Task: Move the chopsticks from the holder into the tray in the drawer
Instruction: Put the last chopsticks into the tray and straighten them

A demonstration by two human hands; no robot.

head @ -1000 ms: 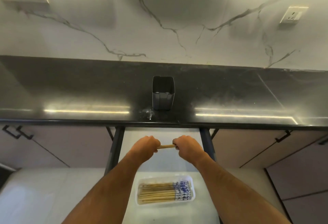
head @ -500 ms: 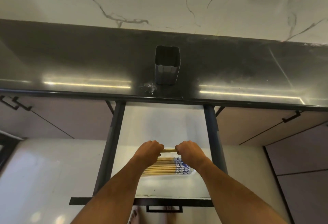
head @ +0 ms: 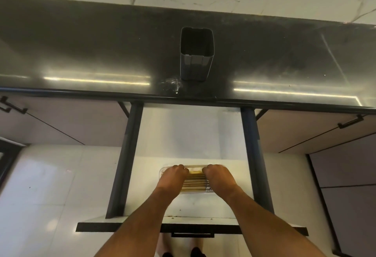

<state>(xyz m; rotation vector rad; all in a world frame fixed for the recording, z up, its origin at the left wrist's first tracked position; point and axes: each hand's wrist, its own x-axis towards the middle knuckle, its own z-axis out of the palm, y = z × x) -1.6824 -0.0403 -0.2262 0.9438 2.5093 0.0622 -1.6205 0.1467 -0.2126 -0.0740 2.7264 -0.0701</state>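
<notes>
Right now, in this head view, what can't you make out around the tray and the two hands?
- Chopsticks in the tray: both ends covered by the left hand and right hand; count unclear.
- Each grip: fingertips curl out of sight.
- Holder: dark interior, bottom unseen.

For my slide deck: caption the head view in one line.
Both hands, left hand and right hand, lower chopsticks into the tray in the open drawer; holder on counter.

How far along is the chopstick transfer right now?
Nearly finished. Done: the holder on the counter looks empty, and a row of chopsticks lies in the tray in the open drawer. In hand: left hand and right hand are down at the tray. Left: let go.
</notes>
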